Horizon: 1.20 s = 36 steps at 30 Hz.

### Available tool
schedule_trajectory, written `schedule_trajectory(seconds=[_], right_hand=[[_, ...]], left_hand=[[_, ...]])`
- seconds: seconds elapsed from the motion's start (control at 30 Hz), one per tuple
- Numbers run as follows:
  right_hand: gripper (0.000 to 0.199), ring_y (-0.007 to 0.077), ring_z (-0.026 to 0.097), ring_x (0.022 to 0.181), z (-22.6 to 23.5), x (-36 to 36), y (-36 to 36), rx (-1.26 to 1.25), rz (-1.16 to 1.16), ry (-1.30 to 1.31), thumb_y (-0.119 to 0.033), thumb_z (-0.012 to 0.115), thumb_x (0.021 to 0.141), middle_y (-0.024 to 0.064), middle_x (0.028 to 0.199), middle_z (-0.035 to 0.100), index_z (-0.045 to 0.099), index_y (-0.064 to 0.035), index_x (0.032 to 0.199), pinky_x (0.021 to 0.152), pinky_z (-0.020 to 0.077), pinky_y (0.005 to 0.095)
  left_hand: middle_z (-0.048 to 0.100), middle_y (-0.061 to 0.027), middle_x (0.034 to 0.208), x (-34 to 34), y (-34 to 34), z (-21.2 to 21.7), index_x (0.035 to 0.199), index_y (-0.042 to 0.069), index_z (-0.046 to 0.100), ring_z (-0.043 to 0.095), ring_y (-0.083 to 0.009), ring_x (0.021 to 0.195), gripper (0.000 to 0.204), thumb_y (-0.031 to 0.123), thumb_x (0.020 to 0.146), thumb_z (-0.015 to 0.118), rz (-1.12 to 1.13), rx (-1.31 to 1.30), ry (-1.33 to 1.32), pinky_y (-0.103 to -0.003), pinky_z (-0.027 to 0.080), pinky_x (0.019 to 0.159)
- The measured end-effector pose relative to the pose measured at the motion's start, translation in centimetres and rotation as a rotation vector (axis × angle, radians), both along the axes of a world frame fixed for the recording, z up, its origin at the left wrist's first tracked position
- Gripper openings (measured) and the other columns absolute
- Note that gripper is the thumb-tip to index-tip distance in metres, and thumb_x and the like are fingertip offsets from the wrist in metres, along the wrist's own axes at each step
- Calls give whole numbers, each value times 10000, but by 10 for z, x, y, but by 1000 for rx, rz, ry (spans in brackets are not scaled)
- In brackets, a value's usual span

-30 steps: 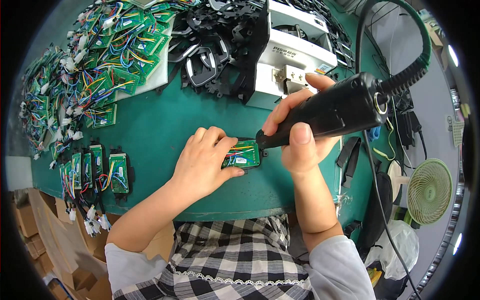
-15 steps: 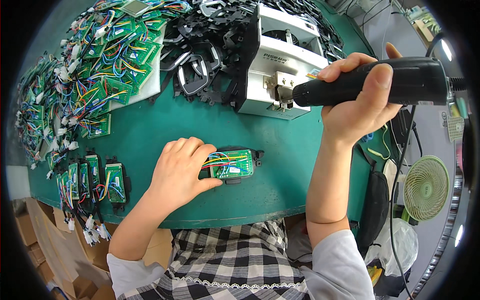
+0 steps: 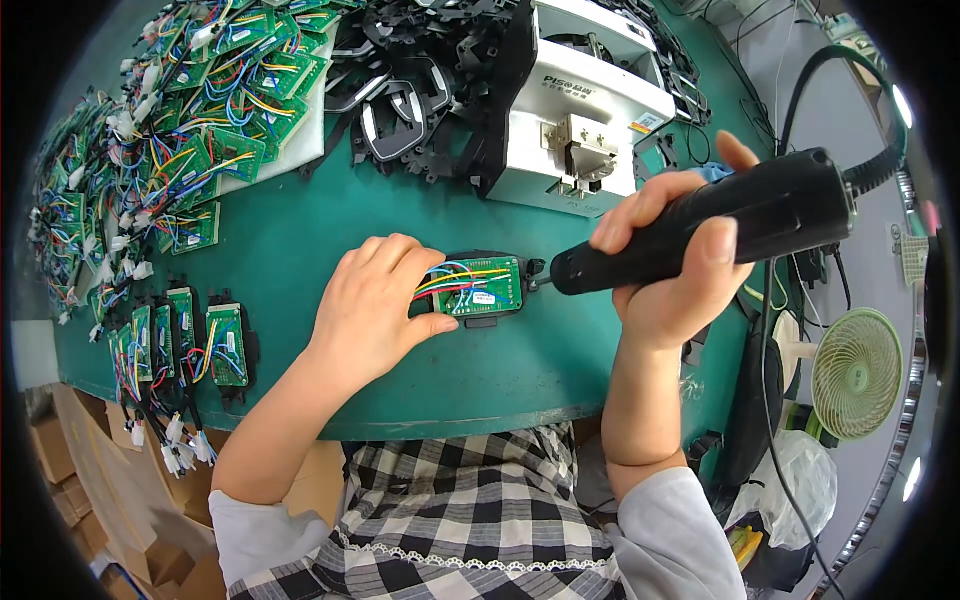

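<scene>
Circuit board (image 3: 506, 288) pinched by left hand (image 3: 372, 305); right hand (image 3: 672, 300), gripping screwdriver (image 3: 780, 210), has moved closer.

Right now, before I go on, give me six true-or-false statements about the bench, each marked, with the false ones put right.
1. The right hand grips a black corded tool. True.
2. Only one hand is holding something. False: the left hand also holds the left end of a green circuit board.
3. The tool's tip points toward that board's right end. True.
4. The fan is black. False: the fan is light green.
5. A white machine stands beyond the board. True.
6. The wired-board heap lies right of the machine. False: the wired-board heap lies left of it.
</scene>
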State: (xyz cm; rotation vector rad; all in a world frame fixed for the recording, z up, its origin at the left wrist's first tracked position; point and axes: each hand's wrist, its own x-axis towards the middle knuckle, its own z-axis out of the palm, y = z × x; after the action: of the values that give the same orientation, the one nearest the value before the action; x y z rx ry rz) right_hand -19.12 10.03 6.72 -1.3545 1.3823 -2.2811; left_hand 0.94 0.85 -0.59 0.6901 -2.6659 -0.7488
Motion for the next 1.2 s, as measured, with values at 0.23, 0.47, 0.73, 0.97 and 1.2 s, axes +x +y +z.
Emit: schedule_trajectory(seconds=[0.23,0.47,0.73,0.97,1.2], right_hand=[[758,154,583,503,-12,12,6,41,50,-97,-371,691,838,98,665,581,325,133,1269,480,488,258],[718,138,561,488,-23,14,6,25,52,-72,-359,704,824,97,657,585,363,127,1227,466,451,240],[838,194,552,494,-25,20,14,189,121,7,-519,685,803,120,705,537,293,33,1296,473,516,334],[650,212,549,489,11,-22,-4,41,-74,133,-470,533,915,129,691,553,320,14,1293,468,489,342],[629,224,571,478,42,-52,-33,-151,-152,210,-427,594,886,160,676,566,363,41,1236,461,517,347]], left_hand=[[571,-81,1057,1,0,0,1098,65,606,536,-287,1028,576,269,610,833,-3,2,-16,-396,416,890],[571,-89,1062,1,2,0,1102,54,607,536,-292,1038,572,266,619,830,1,12,-11,-402,425,903],[569,-102,1053,0,0,1,1100,33,613,538,-302,1026,564,268,632,822,-14,20,-13,-408,445,891],[584,-110,1082,0,4,-4,1101,36,608,548,-302,1031,558,259,637,822,-2,-6,53,-410,449,884],[628,-69,1052,-5,8,0,1035,60,622,588,-285,991,480,243,639,822,-30,-51,67,-399,474,843]])
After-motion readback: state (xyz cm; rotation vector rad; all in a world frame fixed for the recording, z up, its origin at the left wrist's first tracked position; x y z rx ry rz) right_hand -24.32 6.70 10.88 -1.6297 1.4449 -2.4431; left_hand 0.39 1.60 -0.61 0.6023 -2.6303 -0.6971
